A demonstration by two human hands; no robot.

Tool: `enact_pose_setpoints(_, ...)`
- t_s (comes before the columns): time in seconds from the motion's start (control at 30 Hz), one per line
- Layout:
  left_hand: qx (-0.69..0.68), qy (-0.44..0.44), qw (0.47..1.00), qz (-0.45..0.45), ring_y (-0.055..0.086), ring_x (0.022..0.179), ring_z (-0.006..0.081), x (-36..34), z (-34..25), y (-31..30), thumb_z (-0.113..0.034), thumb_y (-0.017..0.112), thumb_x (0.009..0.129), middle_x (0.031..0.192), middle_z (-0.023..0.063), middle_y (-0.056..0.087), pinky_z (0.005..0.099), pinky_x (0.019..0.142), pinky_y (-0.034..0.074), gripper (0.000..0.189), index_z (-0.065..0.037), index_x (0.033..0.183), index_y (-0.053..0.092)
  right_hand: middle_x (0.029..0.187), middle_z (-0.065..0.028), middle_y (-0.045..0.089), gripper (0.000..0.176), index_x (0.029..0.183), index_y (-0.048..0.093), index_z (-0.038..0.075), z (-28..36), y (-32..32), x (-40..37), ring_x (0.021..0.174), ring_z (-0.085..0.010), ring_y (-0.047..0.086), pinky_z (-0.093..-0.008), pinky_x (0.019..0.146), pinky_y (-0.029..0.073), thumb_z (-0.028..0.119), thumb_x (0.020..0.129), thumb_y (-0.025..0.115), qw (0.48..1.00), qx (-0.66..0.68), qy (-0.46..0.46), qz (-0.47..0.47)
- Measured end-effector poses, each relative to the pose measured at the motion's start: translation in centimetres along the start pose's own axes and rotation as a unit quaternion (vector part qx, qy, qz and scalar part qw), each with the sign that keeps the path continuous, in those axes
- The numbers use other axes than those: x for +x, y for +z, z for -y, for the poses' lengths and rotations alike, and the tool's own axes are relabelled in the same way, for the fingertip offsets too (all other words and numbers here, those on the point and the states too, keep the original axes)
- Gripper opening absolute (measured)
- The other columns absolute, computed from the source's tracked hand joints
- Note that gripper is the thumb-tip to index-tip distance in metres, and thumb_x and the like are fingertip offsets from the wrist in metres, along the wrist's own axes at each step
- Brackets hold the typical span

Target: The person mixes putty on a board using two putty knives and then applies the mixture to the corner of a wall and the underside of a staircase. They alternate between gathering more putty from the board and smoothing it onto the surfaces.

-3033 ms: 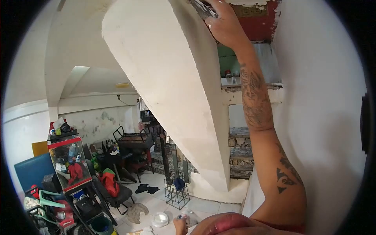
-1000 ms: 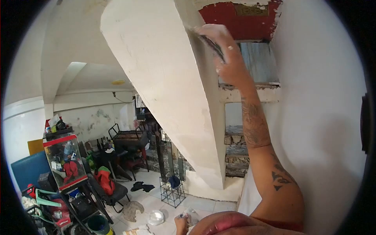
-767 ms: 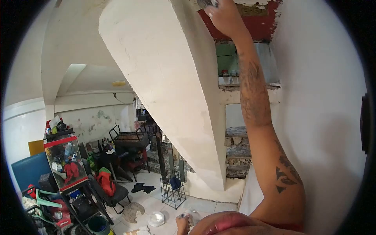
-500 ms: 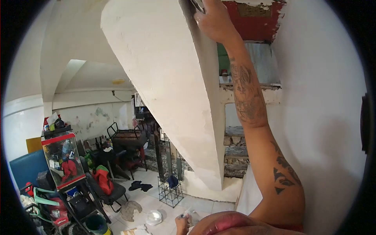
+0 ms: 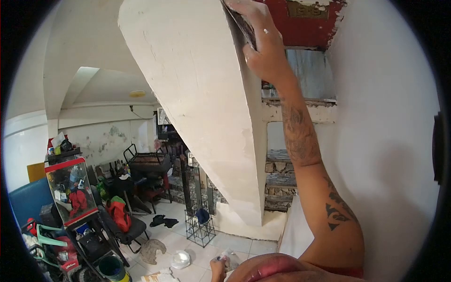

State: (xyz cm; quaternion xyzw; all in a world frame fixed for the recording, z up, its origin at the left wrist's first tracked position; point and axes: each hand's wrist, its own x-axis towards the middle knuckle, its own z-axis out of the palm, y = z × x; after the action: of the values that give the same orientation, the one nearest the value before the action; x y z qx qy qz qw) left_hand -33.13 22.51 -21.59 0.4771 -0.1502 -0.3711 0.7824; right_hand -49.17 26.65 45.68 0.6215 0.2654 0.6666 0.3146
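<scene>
High up, my right hand [image 5: 263, 40] grips a thin, flat, dark-faced scraper [image 5: 242, 27], its edge against the right-hand edge of the sloping cream-painted underside [image 5: 188, 80]. White smears mark the fingers. At the bottom, my left hand [image 5: 218, 269] is small and partly hidden by my face. Its fingers look curled around something whitish that I cannot make out. On the tiles beside it lies a round, whitish plastic-looking container [image 5: 181, 259].
A wire rack [image 5: 200, 230] stands on the floor below the slope. To the left are a black chair [image 5: 129, 230], a red-rimmed glass tank [image 5: 73, 192] on a stand, and a bucket [image 5: 112, 268]. A plain wall [image 5: 385, 117] runs close on the right.
My right hand has come down along the edge of the sloping surface, bringing the scraper further into view. The camera view has shifted slightly. My left hand stays low.
</scene>
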Motion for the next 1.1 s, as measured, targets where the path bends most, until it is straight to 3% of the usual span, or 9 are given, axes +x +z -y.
enact_pose_setpoints(0.1,-0.04,0.015,0.999,-0.002,0.057,0.06,0.0171,-1.2,-0.9,0.5,0.004,0.058,0.077,0.072,0.0083,0.059,0.0296,0.052,0.045,0.006,0.007,0.082,0.058,0.119,-0.0132,0.046,0.063,0.119,0.048,0.009,0.9,0.3,-1.5,0.114,-0.0305,0.045,-0.038,0.096,0.037,-0.015,0.06,0.047,0.999,-0.039,-0.014,-0.02)
enact_pose_setpoints(0.2,-0.032,0.007,0.999,-0.03,0.055,0.058,0.0166,-1.3,-1.1,0.4,0.003,0.059,0.077,0.07,0.0078,0.059,0.0293,0.05,0.043,0.005,0.007,0.08,0.058,0.119,-0.0143,0.047,0.065,0.119,0.048,0.008,0.3,0.6,-3.1,0.113,-0.0317,0.045,-0.038,0.097,0.037,-0.016,0.059,0.046,0.998,-0.05,-0.021,-0.028)
enact_pose_setpoints(0.4,0.006,0.009,1.0,0.009,0.052,0.05,0.0156,-0.9,-0.9,-0.7,0.0,0.059,0.077,0.064,0.0066,0.057,0.0291,0.044,0.039,0.006,0.005,0.076,0.058,0.117,-0.0124,0.045,0.061,0.122,0.045,0.013,0.6,-2.4,-6.1,0.111,-0.0321,0.044,-0.0428,0.092,0.037,-0.01,0.066,0.055,0.999,-0.032,0.002,0.04)
enact_pose_setpoints(0.53,-0.008,0.012,1.0,0.004,0.049,0.045,0.0145,-1.7,-2.3,1.2,-0.002,0.06,0.077,0.059,0.0053,0.054,0.0284,0.039,0.035,0.007,0.003,0.073,0.057,0.117,-0.0135,0.046,0.067,0.126,0.042,0.014,-1.4,-3.2,-2.4,0.113,-0.0339,0.043,-0.0481,0.092,0.036,-0.007,0.065,0.057,0.983,-0.174,-0.017,-0.063)
enact_pose_setpoints(0.67,0.017,-0.002,1.0,0.012,0.044,0.04,0.0131,-2.4,-3.9,2.6,-0.003,0.061,0.077,0.055,0.0039,0.051,0.0277,0.035,0.03,0.009,0.0,0.071,0.056,0.122,-0.0203,0.046,0.052,0.127,0.037,0.006,0.9,-2.4,2.1,0.115,-0.0367,0.042,-0.048,0.094,0.033,-0.005,0.077,0.046,0.991,-0.133,-0.015,0.007)
enact_pose_setpoints(0.77,0.036,-0.024,0.999,0.016,0.042,0.038,0.0125,-2.9,-4.5,2.8,-0.004,0.061,0.077,0.053,0.003,0.049,0.0273,0.033,0.029,0.01,0.0,0.07,0.055,0.124,-0.0207,0.045,0.052,0.127,0.037,0.004,1.1,-1.1,1.3,0.115,-0.0366,0.041,-0.0458,0.096,0.033,-0.005,0.076,0.044,0.993,-0.098,0.043,0.047)
enact_pose_setpoints(0.9,0.034,-0.014,0.999,0.022,0.044,0.041,0.0131,-2.9,-3.3,1.6,-0.004,0.061,0.077,0.056,0.004,0.051,0.0272,0.035,0.032,0.009,0.001,0.072,0.056,0.118,-0.0128,0.046,0.064,0.126,0.043,0.013,-0.1,-1.2,-3.7,0.112,-0.0331,0.045,-0.0485,0.093,0.036,-0.007,0.067,0.056,0.986,-0.158,-0.008,0.056)
enact_pose_setpoints(1.0,0.103,-0.043,0.994,-0.012,0.043,0.045,0.0125,-0.8,-0.7,0.0,-0.012,0.055,0.076,0.059,0.0034,0.05,0.0264,0.035,0.032,0.052,0.004,0.124,0.046,0.116,-0.0126,0.049,0.059,0.124,0.045,0.012,0.4,-4.2,-6.1,0.11,-0.0329,0.047,-0.0453,0.094,0.036,-0.006,0.07,0.056,0.988,-0.11,0.024,0.106)
enact_pose_setpoints(1.1,0.15,-0.045,0.988,-0.013,0.043,0.045,0.0128,-2.0,-2.5,0.0,-0.013,0.055,0.076,0.058,0.0046,0.05,0.0262,0.036,0.032,0.05,0.003,0.123,0.048,0.114,-0.0127,0.051,0.056,0.123,0.047,0.013,-1.5,-6.0,-5.2,0.11,-0.0328,0.048,-0.0414,0.094,0.038,-0.007,0.071,0.055,0.998,-0.006,0.034,0.057)
